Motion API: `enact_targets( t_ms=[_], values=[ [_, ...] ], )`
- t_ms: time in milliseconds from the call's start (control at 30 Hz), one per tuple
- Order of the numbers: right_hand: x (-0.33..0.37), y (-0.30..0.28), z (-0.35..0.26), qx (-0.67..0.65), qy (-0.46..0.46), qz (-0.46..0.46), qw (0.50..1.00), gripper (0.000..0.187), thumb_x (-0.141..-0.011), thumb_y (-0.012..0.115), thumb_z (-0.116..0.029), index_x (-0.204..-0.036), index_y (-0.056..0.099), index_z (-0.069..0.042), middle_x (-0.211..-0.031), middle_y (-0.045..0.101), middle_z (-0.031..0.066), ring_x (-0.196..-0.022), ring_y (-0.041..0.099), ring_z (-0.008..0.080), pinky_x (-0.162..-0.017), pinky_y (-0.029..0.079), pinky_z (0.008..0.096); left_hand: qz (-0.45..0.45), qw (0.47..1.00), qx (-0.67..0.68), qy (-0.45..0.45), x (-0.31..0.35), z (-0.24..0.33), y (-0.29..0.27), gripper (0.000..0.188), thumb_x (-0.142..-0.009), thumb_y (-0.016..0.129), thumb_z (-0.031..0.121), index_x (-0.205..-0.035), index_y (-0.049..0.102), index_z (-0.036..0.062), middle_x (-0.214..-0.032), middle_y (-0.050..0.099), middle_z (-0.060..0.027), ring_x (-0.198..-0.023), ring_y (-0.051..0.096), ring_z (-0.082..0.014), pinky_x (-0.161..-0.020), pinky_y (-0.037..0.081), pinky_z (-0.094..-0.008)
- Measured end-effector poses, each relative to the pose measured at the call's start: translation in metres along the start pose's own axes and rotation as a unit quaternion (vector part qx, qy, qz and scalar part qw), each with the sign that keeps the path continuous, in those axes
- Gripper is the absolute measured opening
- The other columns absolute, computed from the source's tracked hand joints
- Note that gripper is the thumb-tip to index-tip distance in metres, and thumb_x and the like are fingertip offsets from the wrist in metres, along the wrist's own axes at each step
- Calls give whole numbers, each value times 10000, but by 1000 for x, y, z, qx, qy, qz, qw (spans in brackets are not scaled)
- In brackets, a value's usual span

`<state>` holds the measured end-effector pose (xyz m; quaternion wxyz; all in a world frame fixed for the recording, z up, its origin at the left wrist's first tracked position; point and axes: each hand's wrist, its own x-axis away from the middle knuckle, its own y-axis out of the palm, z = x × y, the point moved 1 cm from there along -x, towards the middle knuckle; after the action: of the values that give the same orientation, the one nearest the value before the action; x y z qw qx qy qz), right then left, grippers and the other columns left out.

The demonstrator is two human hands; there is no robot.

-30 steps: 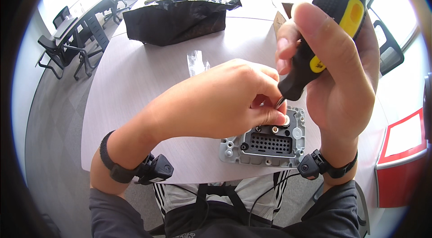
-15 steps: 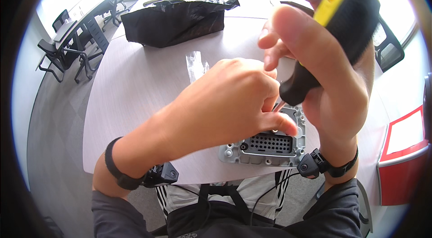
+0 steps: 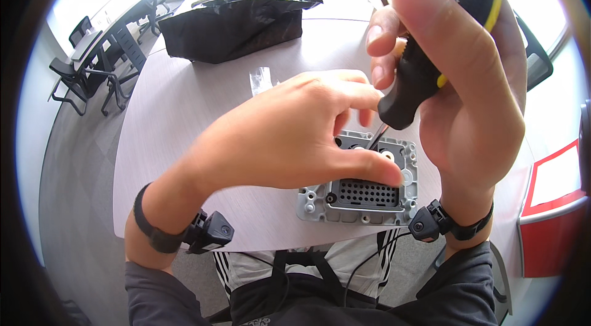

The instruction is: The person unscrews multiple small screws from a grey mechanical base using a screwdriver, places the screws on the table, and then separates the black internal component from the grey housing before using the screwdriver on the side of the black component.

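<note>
My right hand [image 3: 471,98] is wrapped round the thick black-and-yellow handle of a screwdriver [image 3: 411,83], tilted with its shaft pointing down and to the left. The shaft runs down to a grey metal housing [image 3: 315,208] lying on the table near its front edge; my left hand hides part of the far side, and the driver's tip is hard to make out. Set in the housing is a black connector block [image 3: 369,193] with rows of round holes. Over the housing's left part hovers my left hand [image 3: 283,135], thumb and fingers apart with nothing between them. Whether its thumb touches the housing, I cannot tell.
A black plastic bag [image 3: 237,29] stands toward the far left of the pale table [image 3: 172,135]. Beyond my left hand lies a small clear plastic bag [image 3: 260,80]. Office chairs [image 3: 72,83] stand at the left, and a red-and-white panel [image 3: 551,215] at the right.
My left hand's fingers have spread and moved away from the screwdriver's shaft. The right hand has turned the handle, its yellow part now facing right. More of the housing shows.
</note>
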<state>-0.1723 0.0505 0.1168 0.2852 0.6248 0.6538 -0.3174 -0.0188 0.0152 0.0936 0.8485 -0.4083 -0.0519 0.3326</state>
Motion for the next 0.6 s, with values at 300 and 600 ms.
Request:
enact_targets(
  t_ms=[300,600],
  values=[
    [0,4,-2,2,-5,8,1000,432,-858,616,-203,-1187,444,20,-996,509,131,-739,598,178,-581,493,270,79,990,-101,65,1,-6,12,315,-716,795,196,-958,676,32,-882,681,-103,-811,643,-219,-710,507,-309],
    [-4,11,-3,-1,-8,9,1000,421,-859,614,-202,-1177,447,18,-985,508,127,-734,595,176,-580,490,268,34,999,-7,39,-1,-8,9,340,-706,797,221,-953,668,27,-843,668,-100,-751,621,-206,-653,496,-303]
  ],
)
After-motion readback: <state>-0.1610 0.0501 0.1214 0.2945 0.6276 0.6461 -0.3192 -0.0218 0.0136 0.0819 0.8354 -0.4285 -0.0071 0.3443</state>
